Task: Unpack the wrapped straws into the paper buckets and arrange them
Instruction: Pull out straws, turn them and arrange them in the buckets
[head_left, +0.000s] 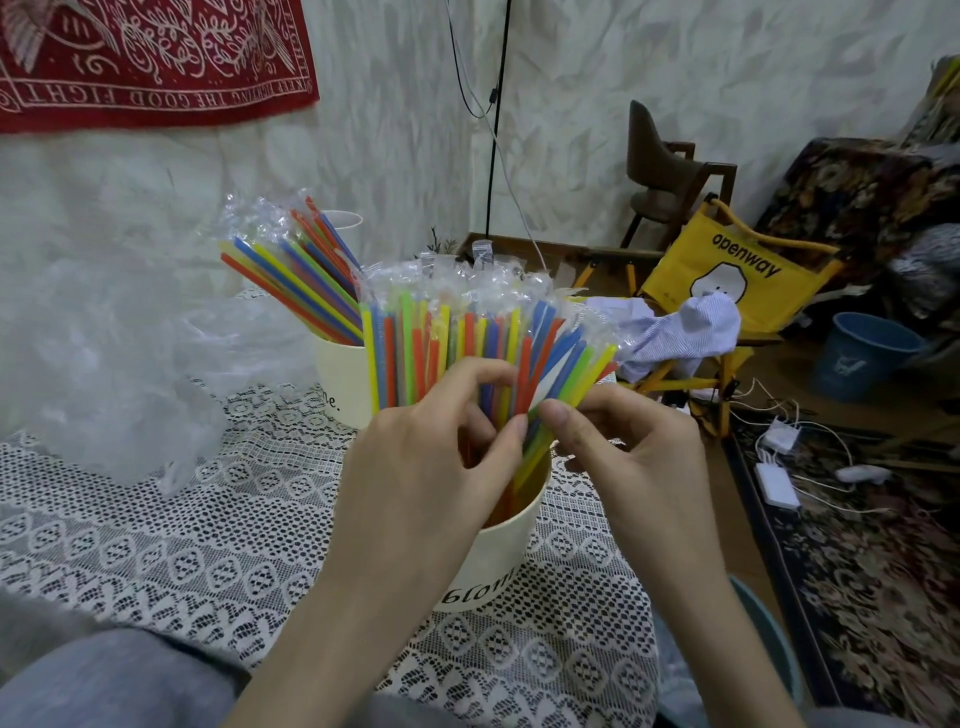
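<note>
Grey-clad lap at the bottom edge, then two bare forearms reaching up over the white lace-covered table (156, 530). Left hand (441, 457) and right hand (618, 447) meet above the near cream paper bucket with black lettering (498, 551), which stands on the lace. Left grip: fingers curled in among the bunch of clear-wrapped coloured plastic straws (441, 353) standing in that bucket, thumb tip pressed against the stems. Right grip: narrow, thumb and forefinger pinching a few green, blue and yellow straws that lean out to the right of the bunch. Straw tops fan out above both hands, crinkled clear wrapper ends uppermost.

Behind the near bucket and to its left stands a second cream paper bucket (340, 379), holding another batch of wrapped straws (296, 270) tilted to the left. Further left of the near bucket, a heap of crumpled clear plastic (104, 374) lies on the lace. To the right of the near bucket, beyond the table edge: a yellow folding chair marked "openway" (727, 270) and a blue bin (867, 353) on the floor.
</note>
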